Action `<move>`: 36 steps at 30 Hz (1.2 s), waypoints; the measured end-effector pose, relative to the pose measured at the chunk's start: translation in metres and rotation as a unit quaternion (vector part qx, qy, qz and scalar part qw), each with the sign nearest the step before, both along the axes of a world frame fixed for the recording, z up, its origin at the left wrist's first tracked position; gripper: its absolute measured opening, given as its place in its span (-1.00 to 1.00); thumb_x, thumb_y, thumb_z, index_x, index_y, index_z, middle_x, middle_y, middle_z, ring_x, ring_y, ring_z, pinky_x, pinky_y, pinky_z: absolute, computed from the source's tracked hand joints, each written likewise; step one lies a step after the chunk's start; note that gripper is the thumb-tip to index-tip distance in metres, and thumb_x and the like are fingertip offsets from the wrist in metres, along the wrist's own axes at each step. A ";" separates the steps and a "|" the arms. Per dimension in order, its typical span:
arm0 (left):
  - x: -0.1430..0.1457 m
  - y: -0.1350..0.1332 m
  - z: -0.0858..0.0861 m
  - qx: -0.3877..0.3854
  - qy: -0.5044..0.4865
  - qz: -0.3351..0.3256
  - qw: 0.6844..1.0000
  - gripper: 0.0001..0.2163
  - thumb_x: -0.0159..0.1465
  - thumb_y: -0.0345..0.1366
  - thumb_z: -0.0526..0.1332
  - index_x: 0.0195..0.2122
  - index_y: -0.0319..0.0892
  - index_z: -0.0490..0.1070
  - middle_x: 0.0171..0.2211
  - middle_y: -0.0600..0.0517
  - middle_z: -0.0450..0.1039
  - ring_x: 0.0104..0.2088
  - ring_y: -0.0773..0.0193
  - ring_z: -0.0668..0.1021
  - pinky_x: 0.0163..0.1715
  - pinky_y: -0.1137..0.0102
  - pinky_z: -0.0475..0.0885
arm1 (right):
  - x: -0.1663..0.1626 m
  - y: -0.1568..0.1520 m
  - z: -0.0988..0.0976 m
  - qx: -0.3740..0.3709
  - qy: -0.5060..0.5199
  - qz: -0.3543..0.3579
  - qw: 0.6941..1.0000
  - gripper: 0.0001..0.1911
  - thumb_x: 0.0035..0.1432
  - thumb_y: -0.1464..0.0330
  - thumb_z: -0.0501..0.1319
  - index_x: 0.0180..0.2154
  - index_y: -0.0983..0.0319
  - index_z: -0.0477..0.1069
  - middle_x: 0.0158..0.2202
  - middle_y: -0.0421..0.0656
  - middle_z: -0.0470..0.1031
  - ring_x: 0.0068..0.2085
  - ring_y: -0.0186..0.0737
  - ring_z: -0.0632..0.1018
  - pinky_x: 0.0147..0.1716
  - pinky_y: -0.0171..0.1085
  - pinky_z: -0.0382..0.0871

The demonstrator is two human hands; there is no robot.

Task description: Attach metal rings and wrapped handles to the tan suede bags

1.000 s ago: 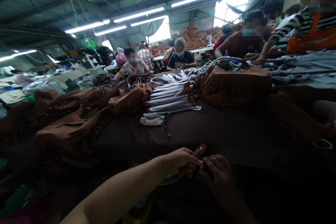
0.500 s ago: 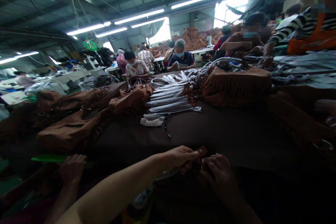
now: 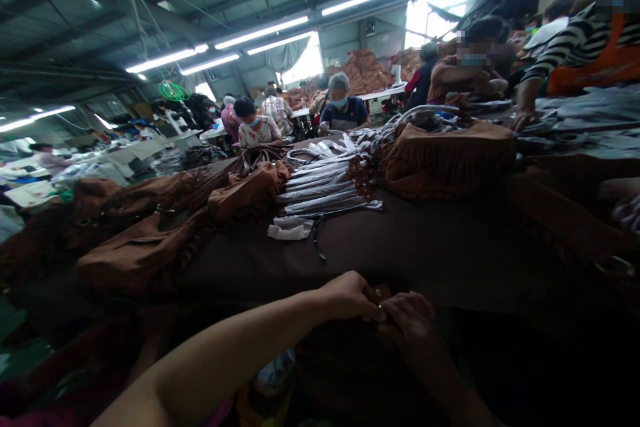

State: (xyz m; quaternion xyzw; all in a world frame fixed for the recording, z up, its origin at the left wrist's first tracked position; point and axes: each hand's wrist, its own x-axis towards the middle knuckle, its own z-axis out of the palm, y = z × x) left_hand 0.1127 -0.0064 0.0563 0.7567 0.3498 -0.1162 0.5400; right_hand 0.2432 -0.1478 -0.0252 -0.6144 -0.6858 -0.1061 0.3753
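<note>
My left hand [image 3: 347, 297] and my right hand [image 3: 413, 323] meet at the near edge of a dark brown table [image 3: 430, 247]. Both pinch a small brown leather strap end [image 3: 377, 293] with a metal snap on it. The fingers of each hand are closed around it. Most of the strap is hidden under my hands in the dark. My left forearm reaches in from the lower left.
Brown fringed suede bags [image 3: 447, 157] lie piled on the table at right, more bags [image 3: 150, 240] at left. Plastic-wrapped straps [image 3: 327, 190] lie in a row mid-table beside a white cloth scrap [image 3: 290, 230]. Masked workers sit at the far tables.
The strap end has sunk lower between my hands and is more covered. Another person's hand that showed at lower left half a second ago is gone. The view has shifted slightly.
</note>
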 end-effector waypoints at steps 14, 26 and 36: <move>-0.002 -0.007 -0.011 -0.164 -0.050 0.150 0.974 -0.75 -0.27 -0.31 0.44 -0.66 -0.22 0.36 -0.71 0.17 0.29 -0.67 0.45 0.30 -0.67 0.52 0.09 | 0.005 0.000 -0.006 0.020 0.022 0.012 0.999 -0.67 0.09 0.22 0.31 -0.09 0.12 0.40 -0.20 -0.16 0.59 -0.06 -0.06 0.53 0.09 0.05 0.18; -0.018 0.006 0.003 -0.200 -0.008 0.049 0.979 -0.55 -0.07 0.10 0.38 -0.40 -0.22 0.49 -0.59 0.13 0.33 -0.62 0.46 0.31 -0.66 0.54 0.15 | -0.003 0.002 -0.001 -0.007 0.044 0.072 0.996 -0.72 0.11 0.28 0.28 -0.10 0.12 0.41 -0.22 -0.17 0.56 -0.10 -0.12 0.52 0.08 0.02 0.27; -0.027 0.012 -0.008 -0.138 -0.013 0.052 0.989 -0.53 -0.11 0.07 0.38 -0.37 -0.26 0.51 -0.59 0.13 0.33 -0.61 0.46 0.30 -0.63 0.52 0.14 | -0.007 -0.003 -0.008 -0.043 0.037 0.076 0.995 -0.77 0.14 0.28 0.27 -0.12 0.10 0.44 -0.19 -0.18 0.58 -0.05 -0.10 0.51 0.08 0.04 0.26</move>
